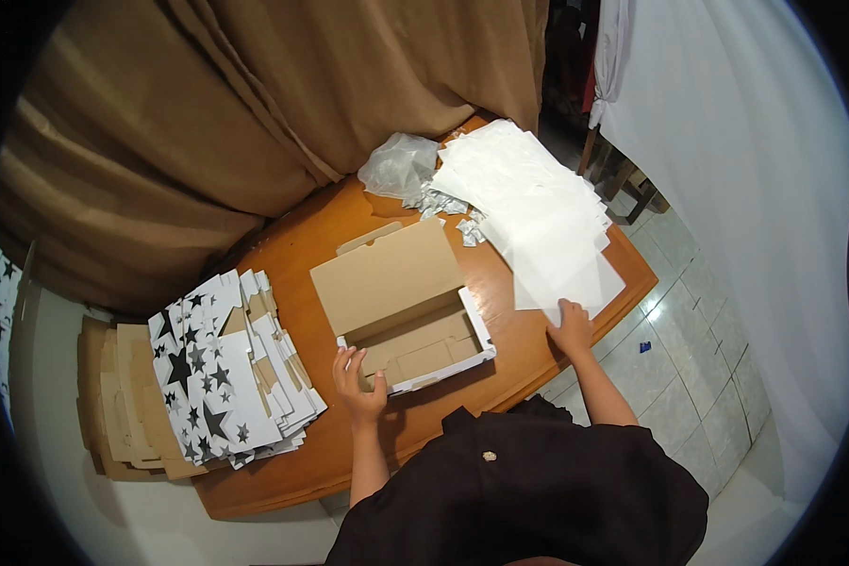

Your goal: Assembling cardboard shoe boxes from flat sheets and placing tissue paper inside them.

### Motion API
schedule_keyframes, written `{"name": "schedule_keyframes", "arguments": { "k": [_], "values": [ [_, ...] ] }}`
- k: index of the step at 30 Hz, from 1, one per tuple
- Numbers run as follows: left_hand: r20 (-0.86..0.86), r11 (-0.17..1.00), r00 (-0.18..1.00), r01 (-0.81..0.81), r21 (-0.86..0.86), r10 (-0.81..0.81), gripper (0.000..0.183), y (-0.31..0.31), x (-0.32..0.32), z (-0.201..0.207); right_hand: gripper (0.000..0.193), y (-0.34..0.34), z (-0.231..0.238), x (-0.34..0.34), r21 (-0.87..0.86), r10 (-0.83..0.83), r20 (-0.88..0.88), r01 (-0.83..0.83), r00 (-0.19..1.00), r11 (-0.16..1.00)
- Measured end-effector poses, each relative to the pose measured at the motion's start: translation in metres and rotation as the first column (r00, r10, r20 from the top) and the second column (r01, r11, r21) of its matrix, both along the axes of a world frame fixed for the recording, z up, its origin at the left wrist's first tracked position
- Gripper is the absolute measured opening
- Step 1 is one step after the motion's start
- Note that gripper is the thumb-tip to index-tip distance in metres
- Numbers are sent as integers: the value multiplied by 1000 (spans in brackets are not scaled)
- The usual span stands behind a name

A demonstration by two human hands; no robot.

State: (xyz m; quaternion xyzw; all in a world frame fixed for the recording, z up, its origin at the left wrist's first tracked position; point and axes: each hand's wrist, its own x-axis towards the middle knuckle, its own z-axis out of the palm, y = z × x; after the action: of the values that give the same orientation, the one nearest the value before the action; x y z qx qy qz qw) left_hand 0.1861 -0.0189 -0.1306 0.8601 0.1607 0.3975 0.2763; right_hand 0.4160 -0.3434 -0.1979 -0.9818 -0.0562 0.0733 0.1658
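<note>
An open cardboard box (462, 356), brown inside with white outer walls, stands on the wooden table with its lid (387, 274) raised toward the far side. My left hand (360, 389) grips its near left corner, fingers along the left wall and thumb at the front. On the right, the fingers of my right hand (573, 330) close on the near edge of a thin white sheet of paper (566, 278). That sheet lies at the near end of a fanned stack of white paper (519, 184). My right thumb is partly hidden.
Flattened boxes with black stars (208, 377) are stacked at the table's left end, beside plain brown cardboard (127, 406). A clear plastic bag (398, 165) and small silvery packets (434, 200) lie at the back. A brown curtain (255, 94) hangs behind the wooden table (283, 255).
</note>
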Motion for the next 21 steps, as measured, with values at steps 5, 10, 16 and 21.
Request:
{"name": "schedule_keyframes", "arguments": {
  "k": [5,10,16,21],
  "values": [
    [65,991,989,128,43,-131,29,-54,70,31,19,-15,-18,-11,45,209,370,-243,905,969],
    [-51,904,903,427,2,-426,32,-104,143,34,13,-23,9,2,263,26,510,-185,860,947],
    [-305,753,761,635,173,-573,56,-147,217,46,21,-45,105,19,367,274,501,-488,821,792],
    [-379,540,539,834,112,-753,22,-151,261,57,31,-51,161,14,205,273,685,-538,676,818]
  ]
}}
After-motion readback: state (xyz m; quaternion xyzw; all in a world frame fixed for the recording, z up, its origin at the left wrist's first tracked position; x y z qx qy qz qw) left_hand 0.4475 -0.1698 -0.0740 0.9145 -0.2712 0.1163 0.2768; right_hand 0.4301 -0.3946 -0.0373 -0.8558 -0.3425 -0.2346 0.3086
